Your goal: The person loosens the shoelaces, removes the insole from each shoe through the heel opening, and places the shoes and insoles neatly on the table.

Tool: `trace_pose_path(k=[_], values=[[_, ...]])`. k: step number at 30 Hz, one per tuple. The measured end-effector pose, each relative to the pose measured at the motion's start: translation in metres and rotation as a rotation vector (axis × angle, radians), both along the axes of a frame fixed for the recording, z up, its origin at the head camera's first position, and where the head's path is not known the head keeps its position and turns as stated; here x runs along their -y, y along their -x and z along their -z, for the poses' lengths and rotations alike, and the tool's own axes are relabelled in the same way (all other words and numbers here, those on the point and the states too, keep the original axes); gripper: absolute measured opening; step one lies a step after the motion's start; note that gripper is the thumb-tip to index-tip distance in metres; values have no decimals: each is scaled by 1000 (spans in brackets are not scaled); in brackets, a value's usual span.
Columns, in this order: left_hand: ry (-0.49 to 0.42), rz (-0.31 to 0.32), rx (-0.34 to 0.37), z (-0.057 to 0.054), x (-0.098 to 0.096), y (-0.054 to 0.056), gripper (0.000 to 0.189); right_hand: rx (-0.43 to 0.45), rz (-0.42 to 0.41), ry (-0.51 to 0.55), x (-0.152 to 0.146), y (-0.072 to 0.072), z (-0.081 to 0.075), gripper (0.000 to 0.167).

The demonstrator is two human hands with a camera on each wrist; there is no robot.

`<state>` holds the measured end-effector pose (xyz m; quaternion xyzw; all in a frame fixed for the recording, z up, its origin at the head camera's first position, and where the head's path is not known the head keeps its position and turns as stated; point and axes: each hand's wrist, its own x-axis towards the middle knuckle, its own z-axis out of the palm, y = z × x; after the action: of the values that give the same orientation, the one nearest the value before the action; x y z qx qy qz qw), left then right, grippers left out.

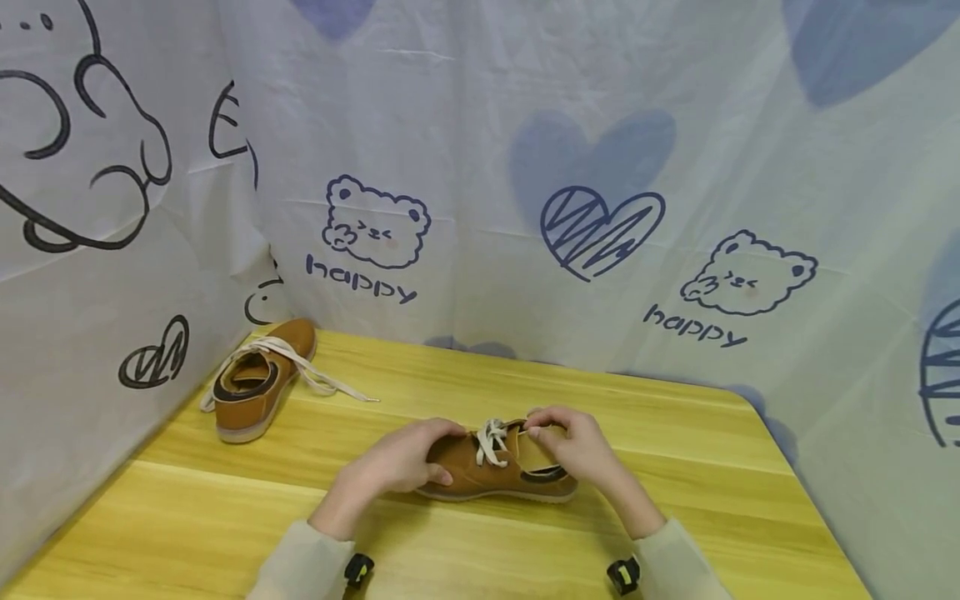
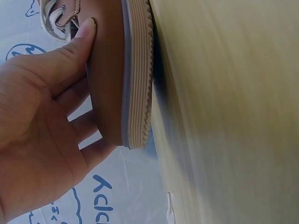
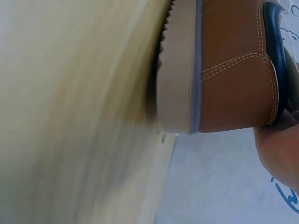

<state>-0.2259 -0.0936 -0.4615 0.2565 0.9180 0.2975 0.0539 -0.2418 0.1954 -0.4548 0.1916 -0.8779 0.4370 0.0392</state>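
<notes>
A brown lace-up shoe [image 1: 480, 475] lies sideways on the table, toe to the left, its whitish laces [image 1: 491, 442] gathered in a knot with loops. My left hand [image 1: 401, 456] grips the toe, its thumb on the near side. The left wrist view shows this thumb [image 2: 79, 44] on the brown upper, with fingers round the far side. At the heel end, my right hand [image 1: 577, 446] pinches the far edge of the dark-lined opening with thumb and fingers. The right wrist view shows the stitched heel [image 3: 238, 88]; most of that hand is out of frame.
A second brown shoe [image 1: 251, 406] stands at the table's back left, its long pale laces [image 1: 318, 379] loose and trailing right. The yellow wood-grain table [image 1: 675, 467] is bordered by hanging white cloth [image 1: 480, 167] printed with hearts and bears at the back and sides.
</notes>
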Motion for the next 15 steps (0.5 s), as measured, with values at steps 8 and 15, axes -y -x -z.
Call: trace_pose_path(k=[8,15], values=[[8,1,-1,0,0,1,63,-287,117,-34,-10,-16,11,10],[1,-3,0,-2,-1,-1,61,-303,182,47,-24,-19,12,8]])
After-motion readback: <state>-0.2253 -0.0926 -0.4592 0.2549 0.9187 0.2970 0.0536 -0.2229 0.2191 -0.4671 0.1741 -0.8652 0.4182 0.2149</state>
